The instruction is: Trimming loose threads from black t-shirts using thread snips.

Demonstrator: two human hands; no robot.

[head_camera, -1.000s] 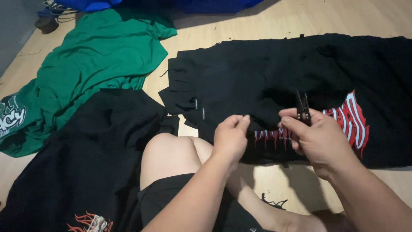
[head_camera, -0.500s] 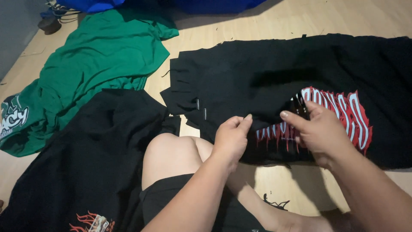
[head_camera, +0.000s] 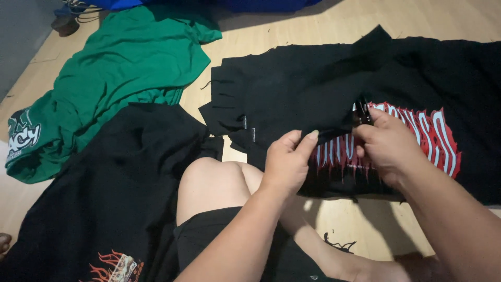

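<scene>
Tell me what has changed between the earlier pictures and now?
The right hand with the scissors moved up and left under a raised fold of the black shirt. The left hand still pinches the fabric edge. The green shirt stayed put.

The scene is seen from one head camera, looking steeply down, close to the floor at the top of the frame.

A green shirt lies crumpled on the wooden floor at the left, its printed hem turned up near the edge. Just below it spreads another black shirt with a flame print, and blue cloth sits along the top.
</scene>
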